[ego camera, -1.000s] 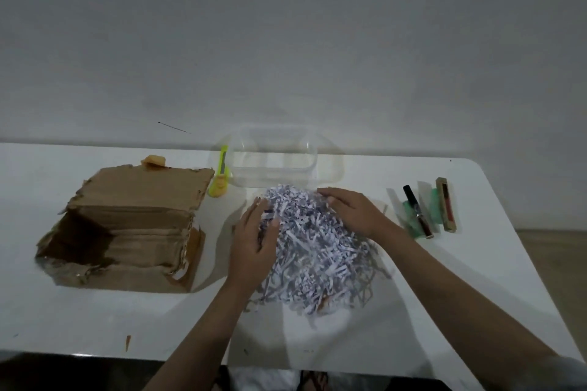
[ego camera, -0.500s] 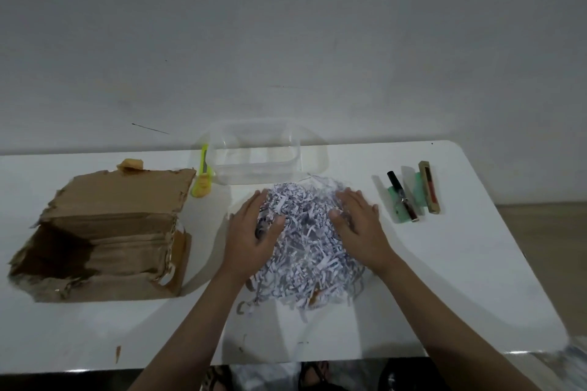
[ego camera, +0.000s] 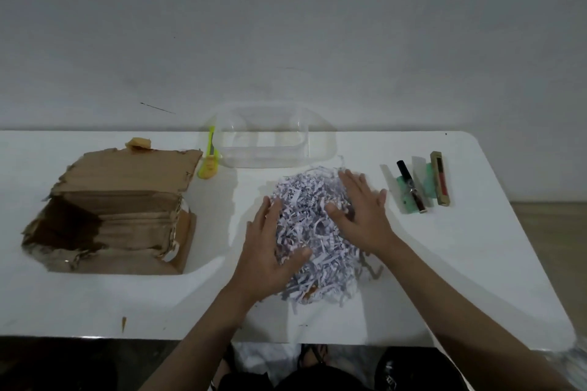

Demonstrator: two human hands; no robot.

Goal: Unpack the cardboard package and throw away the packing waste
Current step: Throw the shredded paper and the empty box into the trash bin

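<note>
A heap of white shredded paper lies on the middle of the white table. My left hand rests flat on the heap's left side with fingers spread. Pressed on the right side of the heap, my right hand also has its fingers apart. Neither hand grips anything. The torn brown cardboard box stands open at the left of the table, its inside dark.
A clear plastic container sits behind the heap by the wall, with a yellow-green box cutter to its left. Two cosmetic tubes with green and brown packaging lie at the right. A bag shows at the lower right corner.
My right hand has slid from the far top of the heap down onto its right side. The left hand moved nearer along the left side. The heap looks more gathered.
</note>
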